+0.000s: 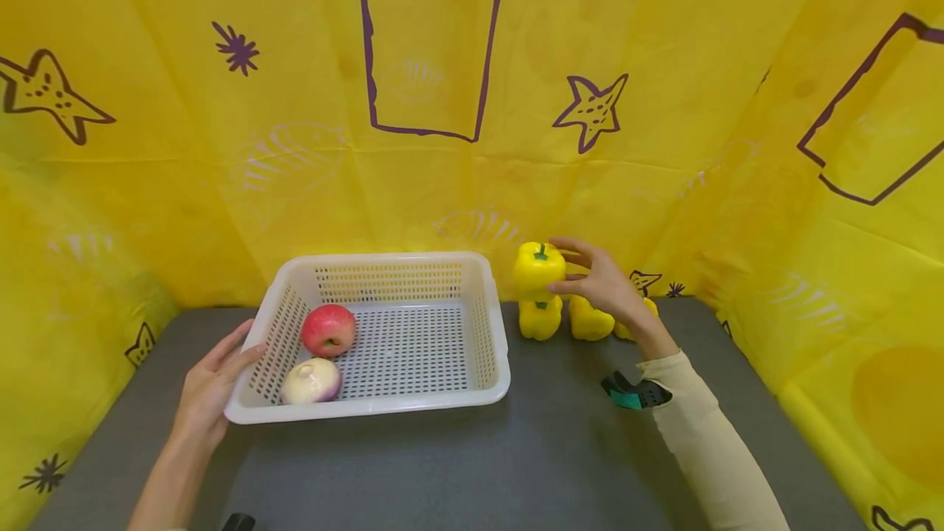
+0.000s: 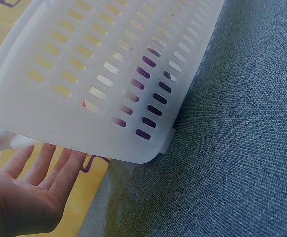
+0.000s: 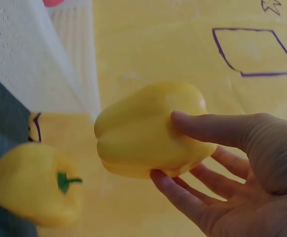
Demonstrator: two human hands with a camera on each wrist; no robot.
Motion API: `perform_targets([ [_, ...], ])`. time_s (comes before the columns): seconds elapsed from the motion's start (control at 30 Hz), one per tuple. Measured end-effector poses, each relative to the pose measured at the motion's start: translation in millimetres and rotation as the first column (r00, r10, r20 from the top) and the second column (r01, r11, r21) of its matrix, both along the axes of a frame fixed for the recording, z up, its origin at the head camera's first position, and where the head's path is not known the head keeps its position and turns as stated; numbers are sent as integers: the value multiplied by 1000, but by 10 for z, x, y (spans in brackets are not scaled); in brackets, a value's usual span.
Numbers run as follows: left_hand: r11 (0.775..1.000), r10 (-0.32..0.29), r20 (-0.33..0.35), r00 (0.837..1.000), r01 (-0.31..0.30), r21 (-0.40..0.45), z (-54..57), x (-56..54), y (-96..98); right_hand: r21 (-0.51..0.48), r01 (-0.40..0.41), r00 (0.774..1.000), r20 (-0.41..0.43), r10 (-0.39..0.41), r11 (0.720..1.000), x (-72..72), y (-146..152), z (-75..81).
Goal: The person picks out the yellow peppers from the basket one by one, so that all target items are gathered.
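Note:
In the head view my right hand (image 1: 601, 277) pinches a yellow bell pepper (image 1: 540, 270), thumb on one side and fingers on the other. It is held up in front of another yellow bell pepper (image 1: 540, 319). The right wrist view shows the held pepper (image 3: 143, 131) above and to the right of one with a green stem (image 3: 37, 185). My left hand (image 1: 210, 388) holds the left end of a white plastic basket (image 1: 369, 408), thumb over the rim, fingers outside. Inside the basket's left part lie a red apple (image 1: 329, 330) and a purple-white onion (image 1: 312, 381).
More yellow peppers (image 1: 590, 319) stand at the table's back right, partly behind my right hand. A yellow patterned cloth (image 1: 295, 211) rises behind and beside the grey table (image 1: 442, 474). A black band with a green patch (image 1: 636, 393) sits at my right wrist.

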State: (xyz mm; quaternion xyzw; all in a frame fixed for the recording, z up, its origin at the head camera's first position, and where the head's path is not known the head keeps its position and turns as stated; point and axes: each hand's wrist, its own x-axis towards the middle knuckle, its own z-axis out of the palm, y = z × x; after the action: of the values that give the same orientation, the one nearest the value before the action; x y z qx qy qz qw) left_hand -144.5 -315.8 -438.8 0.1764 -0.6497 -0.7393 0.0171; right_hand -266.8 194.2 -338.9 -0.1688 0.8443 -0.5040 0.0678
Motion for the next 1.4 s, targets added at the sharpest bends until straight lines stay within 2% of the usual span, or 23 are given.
perform_targets([
  [0.23, 1000, -4, -29, 1000, 4, 25, 2, 3, -8, 20, 31, 999, -23, -31, 999, 3, 286, -31],
  [0.47, 1000, 4, -19, 1000, -4, 11, 8, -13, 8, 47, 78, 996, 37, -80, 996, 50, 639, -52],
  [0.8, 1000, 1, -34, 999, -1, 15, 5, -11, 16, 141, 159, 986, -76, -150, 977, 104, 1163, -87],
  [1.0, 1000, 8, -24, 1000, -8, 18, 23, 8, 8, 165, 191, 980, -93, -177, 968, 108, 1371, -170],
  [1.1, 1000, 11, -13, 1000, -11, 8, 27, 10, 1, 167, 192, 979, -99, -177, 967, 122, 1446, -219],
  [1.2, 1000, 8, -9, 1000, -8, -2, 26, 2, -3, 127, 193, 978, -103, -181, 973, 137, 1522, -257],
  [1.33, 1000, -1, -23, 1000, 1, 0, 16, -4, 1, 90, 207, 974, -110, -196, 974, 157, 1657, -266],
  [1.4, 1000, -6, -25, 1000, 6, 5, 6, -5, 6, 109, 214, 973, -110, -202, 971, 171, 1736, -253],
])
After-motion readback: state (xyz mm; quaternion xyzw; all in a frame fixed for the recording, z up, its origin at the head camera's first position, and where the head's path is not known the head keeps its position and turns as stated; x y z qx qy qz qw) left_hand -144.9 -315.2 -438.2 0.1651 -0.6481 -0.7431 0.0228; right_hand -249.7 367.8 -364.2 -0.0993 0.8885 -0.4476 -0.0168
